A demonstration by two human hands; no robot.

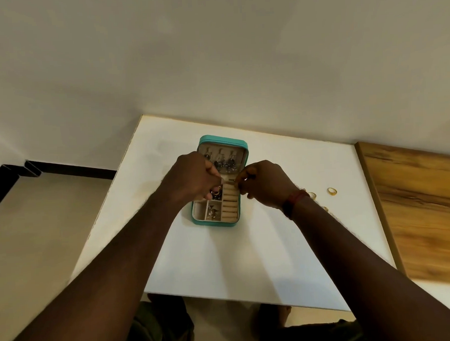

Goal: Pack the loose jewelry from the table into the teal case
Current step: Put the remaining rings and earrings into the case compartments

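One gold ring (332, 191) right of teal case (222, 140); left hand (193, 179), right hand (264, 184) pinching small item (231, 181) above it

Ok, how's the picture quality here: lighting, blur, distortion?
Head view: dim, warm light with soft arm shadows on the white table; wide-angle lens splays its edges; the small piece the right hand pinches over the teal case is too blurred to identify, as is the grip of the left hand; the gold ring reads clearly.

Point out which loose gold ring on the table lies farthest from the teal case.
The gold ring nearest the wooden panel, fully in view; the other rings sit closer, partly hidden by the right wrist.
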